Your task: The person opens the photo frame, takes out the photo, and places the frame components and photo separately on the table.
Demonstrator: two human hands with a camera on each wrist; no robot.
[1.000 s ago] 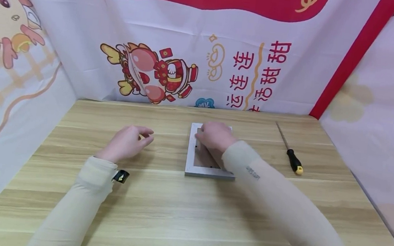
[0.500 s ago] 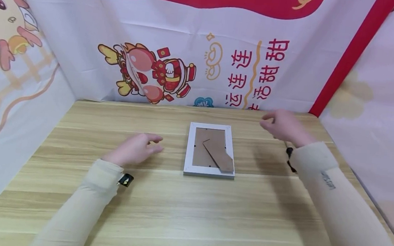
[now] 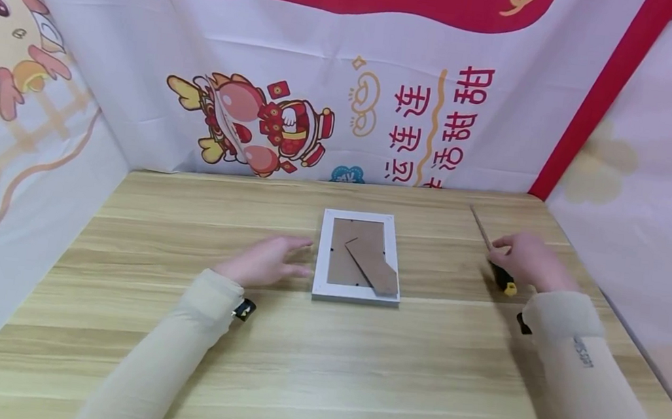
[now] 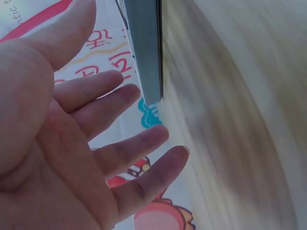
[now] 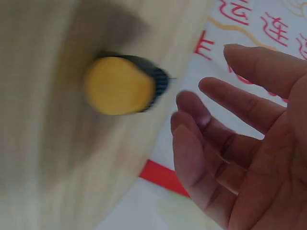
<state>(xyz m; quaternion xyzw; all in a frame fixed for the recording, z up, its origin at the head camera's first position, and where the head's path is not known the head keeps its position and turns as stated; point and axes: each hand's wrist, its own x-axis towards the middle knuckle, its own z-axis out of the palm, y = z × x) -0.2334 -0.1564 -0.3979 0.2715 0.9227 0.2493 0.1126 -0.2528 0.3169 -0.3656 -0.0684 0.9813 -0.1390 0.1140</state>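
Left hand (image 3: pixel 266 260), fingers spread, right by the smooth side of the white picture frame (image 3: pixel 323 256)! Right hand (image 3: pixel 530 260), fingers loosely bent, at the screwdriver (image 3: pixel 500 277): ribbed black handle, rounded yellow butt (image 5: pixel 120 86), slim shaft (image 3: pixel 480 226); contact, can't tell. The frame lies back-up mid-table, matte brown backing (image 3: pixel 339 264), angular stand flap (image 3: pixel 374 268) slanting across. Pale wood-grain table (image 3: pixel 319 371), printed cloth (image 3: pixel 306 29) rising at its back edge. Wide wood between frame and screwdriver, more in front.

We seem to be in a curtained-off work booth: festive printed cloth (image 3: pixel 354 37) rises beyond the far edge and along both side edges of a wood-grain table (image 3: pixel 319 371). Home or office, we cannot tell.
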